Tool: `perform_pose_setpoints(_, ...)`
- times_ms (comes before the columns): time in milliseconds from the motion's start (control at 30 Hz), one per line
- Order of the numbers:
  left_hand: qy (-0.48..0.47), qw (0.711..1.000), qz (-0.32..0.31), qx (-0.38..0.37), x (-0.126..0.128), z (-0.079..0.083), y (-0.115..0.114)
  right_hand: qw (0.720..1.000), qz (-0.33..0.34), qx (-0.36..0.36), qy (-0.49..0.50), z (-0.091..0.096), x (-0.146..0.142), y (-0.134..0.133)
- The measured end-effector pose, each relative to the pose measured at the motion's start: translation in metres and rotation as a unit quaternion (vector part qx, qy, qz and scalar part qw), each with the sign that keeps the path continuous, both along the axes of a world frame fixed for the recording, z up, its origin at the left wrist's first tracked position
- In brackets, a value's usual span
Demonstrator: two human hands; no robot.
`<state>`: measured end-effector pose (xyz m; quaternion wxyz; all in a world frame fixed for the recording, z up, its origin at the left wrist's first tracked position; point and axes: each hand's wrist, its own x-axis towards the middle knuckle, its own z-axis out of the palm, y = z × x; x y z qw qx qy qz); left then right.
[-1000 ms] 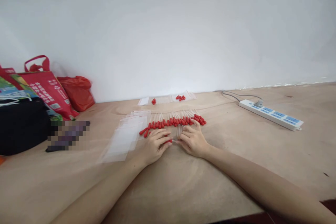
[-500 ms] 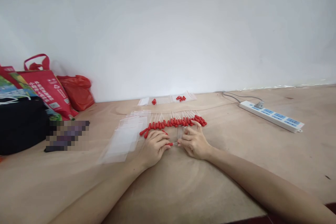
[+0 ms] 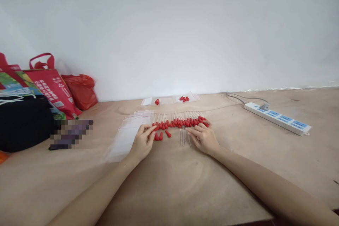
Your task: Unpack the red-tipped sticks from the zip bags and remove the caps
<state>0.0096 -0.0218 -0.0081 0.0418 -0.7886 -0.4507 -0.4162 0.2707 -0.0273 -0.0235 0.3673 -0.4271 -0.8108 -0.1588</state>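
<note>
My left hand point(image 3: 143, 141) is closed at the left end of a row of droppers point(image 3: 176, 123), its thumb and forefinger pinching a dropper by its red rubber bulb point(image 3: 154, 128). The row's red bulbs point toward me and its thin clear stems point toward the wall. Several loose red bulbs point(image 3: 168, 134) lie just in front of the row, beside my left fingers. My right hand point(image 3: 205, 137) has its fingertips together on a clear glass tube point(image 3: 189, 142), at the right of a small group of bare tubes point(image 3: 182, 137).
Clear zip bags point(image 3: 120, 139) lie left of the row. Near the wall, more bags hold red bulbs point(image 3: 184, 98). A white power strip point(image 3: 277, 118) with a plugged-in cord lies at right. Red bags point(image 3: 50, 90), a black bag point(image 3: 25, 123) and a blurred dark object point(image 3: 71, 134) stand or lie at left.
My hands have moved apart from where they met on a tube with a red bulb. My left hand went up and left to the row; my right hand shifted slightly right to the bare tubes.
</note>
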Motion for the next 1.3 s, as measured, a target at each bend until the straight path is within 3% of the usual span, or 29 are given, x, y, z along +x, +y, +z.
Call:
perform_pose_setpoints(167, -0.017, 0.996, 0.073, -0.048, -0.021, 0.002, 0.015, 0.999, -0.039, -0.017, 0.021, 0.002, 0.004, 0.003)
perform_pose_setpoints(500, 0.006, 0.988, 0.064, -0.138, -0.018, 0.002, 0.012, 1.0, -0.018, -0.006, -0.015, -0.006, -0.001, 0.008)
perform_pose_setpoints(767, 0.034, 0.991, 0.083, -0.096, -0.015, 0.01, 0.007, 0.996, 0.019, -0.077, -0.048, 0.003, -0.006, 0.0)
perform_pose_setpoints(1067, 0.073, 0.99, 0.079, -0.091, -0.008, 0.007, 0.003, 0.993, 0.035, -0.103, -0.041, 0.003, -0.004, 0.001)
perform_pose_setpoints(1300, 0.109, 0.977, 0.142, -0.116, -0.001, 0.014, 0.017, 0.996, -0.005, -0.09, -0.015, 0.004, 0.003, 0.003)
